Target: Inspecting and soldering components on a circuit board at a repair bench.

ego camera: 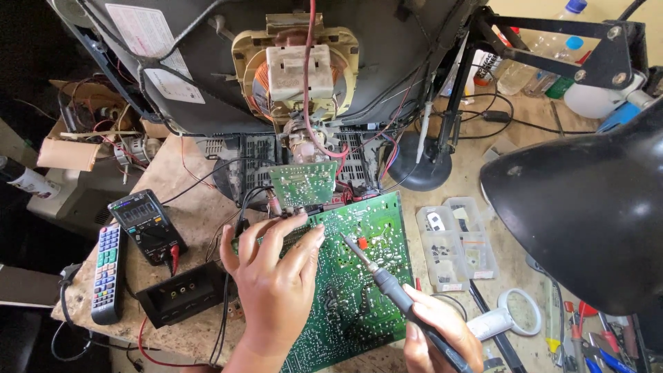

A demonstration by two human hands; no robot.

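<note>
Head view: right hand [442,335] fingers grip soldering iron [394,290], tip angled up-left over circuit board [366,276].

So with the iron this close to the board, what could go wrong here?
The soldering iron tip hovers just beside the left hand fingertips on the green circuit board; a slip could burn them. The right hand works beneath the exposed picture tube neck and red lead, which may hold charge. The board overhangs the table edge and could tip.

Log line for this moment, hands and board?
left hand: fingers on circuit board | right hand: holding soldering iron, tip over board
</note>
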